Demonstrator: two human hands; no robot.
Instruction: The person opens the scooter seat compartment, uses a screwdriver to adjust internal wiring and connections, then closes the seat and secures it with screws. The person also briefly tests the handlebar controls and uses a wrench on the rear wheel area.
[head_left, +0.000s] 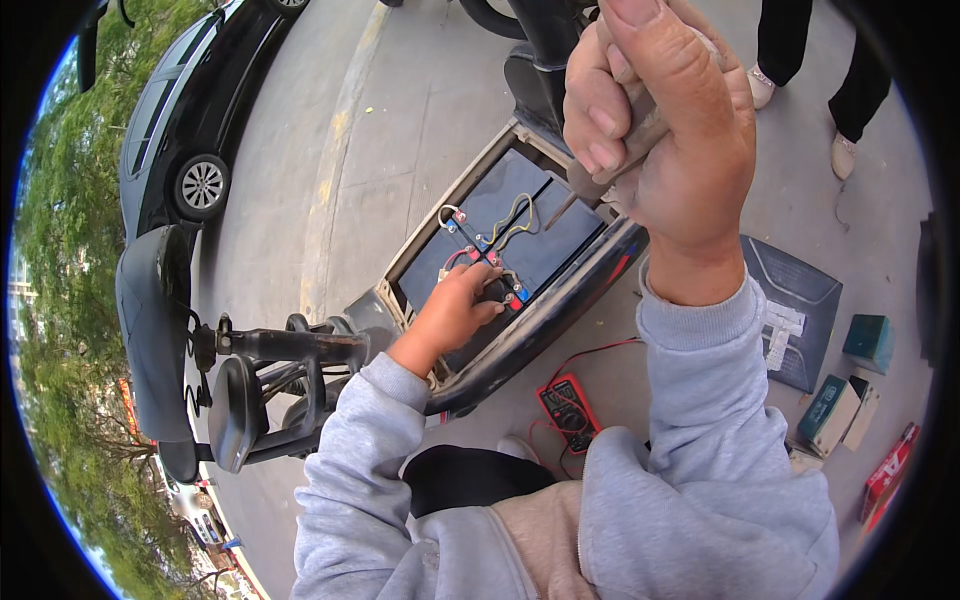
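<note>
My right hand (670,130) is raised close to the camera, its fingers wrapped around a screwdriver (645,130). The thin shaft points down and left over the dark batteries (580,232), which sit in the open compartment of an electric scooter. My left hand (450,312) reaches onto the batteries beside the red and blue terminals, thumb and forefinger apart. No held thing shows in it; whether its fingertips touch a terminal is unclear. Short wires (518,225), some yellow-green, link the terminals. The compartment frame (440,225) surrounds the batteries.
A red multimeter (569,412) with leads lies on the ground by my knees. To the right are a dark cover panel (795,300), green boxes (868,342) and a red box (890,470). The scooter seat (155,335) is at left, a black car (190,110) beyond. Another person's legs (785,40) stand at upper right.
</note>
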